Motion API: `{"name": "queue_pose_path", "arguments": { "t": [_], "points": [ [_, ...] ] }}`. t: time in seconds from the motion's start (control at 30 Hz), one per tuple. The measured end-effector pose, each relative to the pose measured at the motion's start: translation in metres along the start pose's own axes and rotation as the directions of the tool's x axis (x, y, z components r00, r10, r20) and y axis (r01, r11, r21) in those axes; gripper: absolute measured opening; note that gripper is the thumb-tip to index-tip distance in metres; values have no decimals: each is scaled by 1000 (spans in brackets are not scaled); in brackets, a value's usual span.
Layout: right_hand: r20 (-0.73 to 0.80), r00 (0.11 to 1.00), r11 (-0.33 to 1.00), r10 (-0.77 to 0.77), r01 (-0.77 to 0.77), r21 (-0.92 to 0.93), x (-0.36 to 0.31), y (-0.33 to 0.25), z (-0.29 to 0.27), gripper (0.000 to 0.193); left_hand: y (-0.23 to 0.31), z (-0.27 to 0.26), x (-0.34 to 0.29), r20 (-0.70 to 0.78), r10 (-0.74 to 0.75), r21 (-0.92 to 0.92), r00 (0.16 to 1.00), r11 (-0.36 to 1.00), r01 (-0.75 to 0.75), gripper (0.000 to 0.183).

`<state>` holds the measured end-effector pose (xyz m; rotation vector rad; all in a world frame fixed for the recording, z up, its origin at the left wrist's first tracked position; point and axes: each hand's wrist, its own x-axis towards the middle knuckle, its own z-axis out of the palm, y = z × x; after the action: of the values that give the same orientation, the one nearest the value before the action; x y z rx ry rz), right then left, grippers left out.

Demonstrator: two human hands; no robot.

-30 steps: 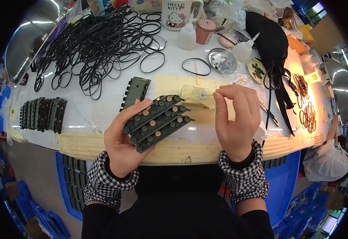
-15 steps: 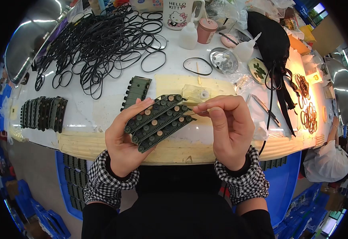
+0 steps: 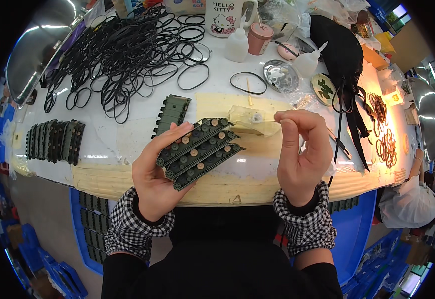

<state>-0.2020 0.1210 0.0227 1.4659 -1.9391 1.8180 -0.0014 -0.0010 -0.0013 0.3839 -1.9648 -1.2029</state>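
Note:
My left hand (image 3: pixel 150 172) is closed around three dark green toy tank track pieces (image 3: pixel 201 154), fanned side by side, with small round green and tan wheels facing up. My right hand (image 3: pixel 304 157) pinches a thin needle-like pin (image 3: pixel 267 121) between thumb and fingertips. The pin's far end meets a small whitish cup-like spot on a yellow taped block (image 3: pixel 242 119); whether it dips in or only touches, I cannot tell. Behind my left hand lies another green tank part (image 3: pixel 171 115) with a toothed edge.
Black rubber bands (image 3: pixel 123 60) heap at the back left. Several track pieces (image 3: pixel 54 142) stand in a row at far left. Squeeze bottles (image 3: pixel 236 46), a mug (image 3: pixel 222 20), a pink cup (image 3: pixel 260 39) and a black bag (image 3: pixel 334 45) sit behind. Blue trays (image 3: pixel 357 234) lie below the table edge.
My right hand has moved right, away from the track pieces, bringing the pin to the taped block. My left hand and its track pieces have stayed nearly still.

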Motion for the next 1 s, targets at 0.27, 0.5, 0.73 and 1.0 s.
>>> {"name": "queue_pose_path", "arguments": {
  "t": [0.27, 0.5, 0.73, 1.0],
  "points": [
    [26, 978, 953, -207, 208, -221, 7, -5, -4, 11, -2, 2, -2, -12, 42, -16, 999, 999, -42, 57],
    [162, 982, 896, 98, -158, 415, 5, -23, 21, 7, 5, 2, 3, 53, 55, 26, 997, 998, -57, 53],
    [175, 981, 892, 88, -156, 425, 1, -20, 27, 8, 7, 1, 4, 62, 63, 59, 996, 996, -66, 52],
    [157, 983, 892, 99, -158, 424, 1, -22, 27, 6, 7, 1, 4, 67, 77, 74, 995, 994, -82, 52]
  ]
}}
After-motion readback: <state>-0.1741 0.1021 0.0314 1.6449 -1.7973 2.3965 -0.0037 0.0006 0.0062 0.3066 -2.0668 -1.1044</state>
